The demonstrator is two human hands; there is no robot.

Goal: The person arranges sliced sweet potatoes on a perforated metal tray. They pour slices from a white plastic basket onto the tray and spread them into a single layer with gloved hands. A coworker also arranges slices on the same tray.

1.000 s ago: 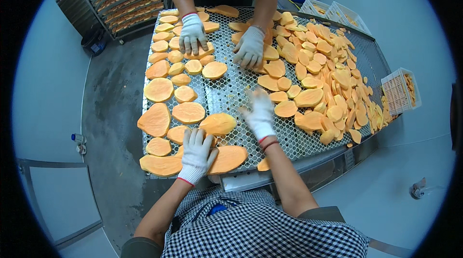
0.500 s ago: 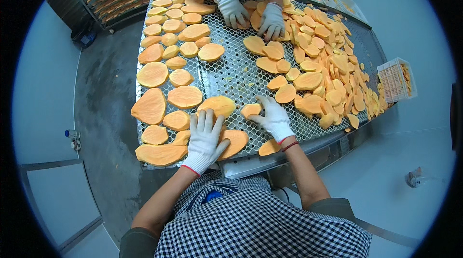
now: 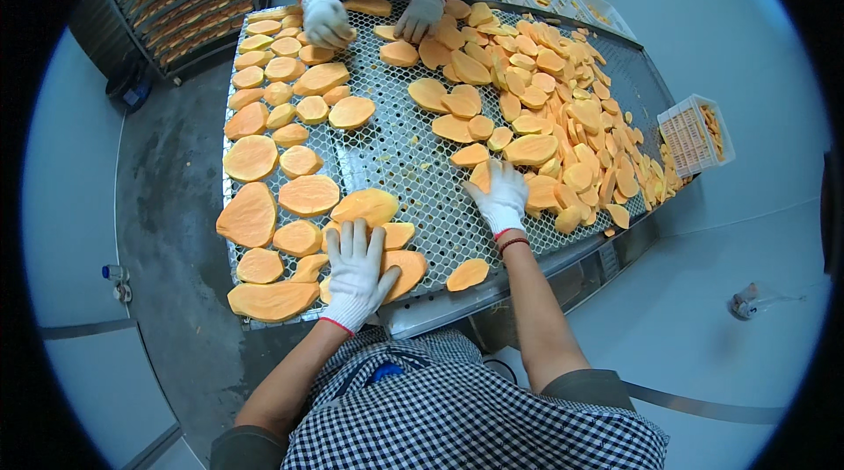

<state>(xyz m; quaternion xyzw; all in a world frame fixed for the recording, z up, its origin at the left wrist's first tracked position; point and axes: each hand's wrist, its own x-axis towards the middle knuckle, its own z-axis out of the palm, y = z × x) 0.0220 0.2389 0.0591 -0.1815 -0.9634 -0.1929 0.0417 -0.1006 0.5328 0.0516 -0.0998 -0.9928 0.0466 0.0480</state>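
Note:
My left hand, in a white glove with a red cuff edge, lies flat with fingers stretched over several orange sweet potato slices. One large slice shows beside its thumb, another slice beyond its fingertips. My right hand, gloved alike, reaches over a slice at the near edge of the heap; its thumb and fingers are apart, and it partly hides that slice. Under everything is a metal mesh tray. A lone slice rests near the tray's front edge.
Slices lie in rows at the left; a big heap fills the right. Across the tray, a co-worker's gloved hands handle slices. A white crate stands at the right, more crates behind. A rack of loaded trays is at back left.
My right hand has let go of a small slice, now beside my left hand, and moved to another by the heap. The co-worker's hands moved left and apart. The whole view shifted slightly.

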